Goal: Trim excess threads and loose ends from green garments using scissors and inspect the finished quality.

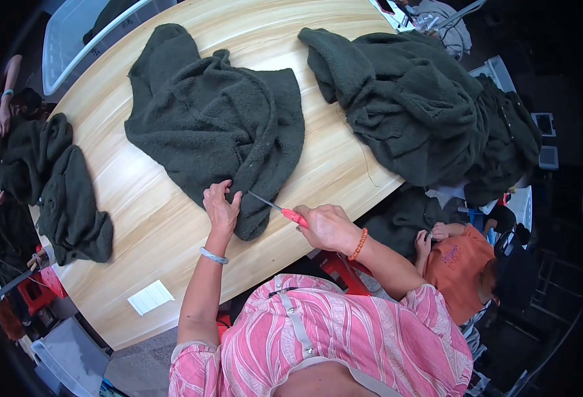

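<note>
A dark green fleece garment [215, 122] lies spread on the pale wooden table [146, 218]. My left hand [221, 206] pinches its lower hem near the table's front. My right hand [328, 227] grips small red-handled snips [279, 210], whose thin metal tip points left at the hem just beside my left fingers. A silver bangle sits on my left wrist and an orange bead bracelet on my right.
A heap of the same dark garments [424, 106] fills the table's right side, and another bunch [60, 192] hangs over the left edge. A white paper slip [150, 297] lies near the front edge. A person in an orange shirt [463, 264] sits at right; another person's arm [7, 92] shows far left.
</note>
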Tool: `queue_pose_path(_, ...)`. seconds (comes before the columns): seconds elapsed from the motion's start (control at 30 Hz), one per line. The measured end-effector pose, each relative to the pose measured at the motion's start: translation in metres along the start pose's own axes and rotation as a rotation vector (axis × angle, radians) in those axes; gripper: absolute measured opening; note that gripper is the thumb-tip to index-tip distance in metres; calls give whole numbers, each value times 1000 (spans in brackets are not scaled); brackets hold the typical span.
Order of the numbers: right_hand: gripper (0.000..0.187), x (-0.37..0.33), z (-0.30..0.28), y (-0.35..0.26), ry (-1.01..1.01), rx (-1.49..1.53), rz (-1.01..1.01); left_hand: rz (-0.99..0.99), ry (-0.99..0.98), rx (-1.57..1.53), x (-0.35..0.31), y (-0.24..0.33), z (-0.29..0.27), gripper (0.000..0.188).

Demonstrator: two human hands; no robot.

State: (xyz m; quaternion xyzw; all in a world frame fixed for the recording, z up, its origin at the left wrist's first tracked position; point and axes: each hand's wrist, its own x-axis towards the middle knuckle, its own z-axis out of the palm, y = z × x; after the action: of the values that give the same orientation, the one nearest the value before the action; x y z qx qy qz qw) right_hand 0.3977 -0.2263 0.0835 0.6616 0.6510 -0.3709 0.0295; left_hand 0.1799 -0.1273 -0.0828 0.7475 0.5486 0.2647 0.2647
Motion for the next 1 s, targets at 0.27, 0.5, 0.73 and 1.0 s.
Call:
queue_pose_path(0.27,21,-1,6,2,32,7,-13,-363,-164,-296,-11,-25,-8,36)
queue_pose_path(0.5,23,-5,17,-5,-91,25,-148,-581,-155,-850,-13,-41,-8,26)
queue_pose_path(0.73,23,-4,6,3,24,87,-33,62,-3,55,-13,10,-27,35)
queue_pose_path(1.0,21,6,-2,13,108,19,91,368,-244,278,5,20,12,39)
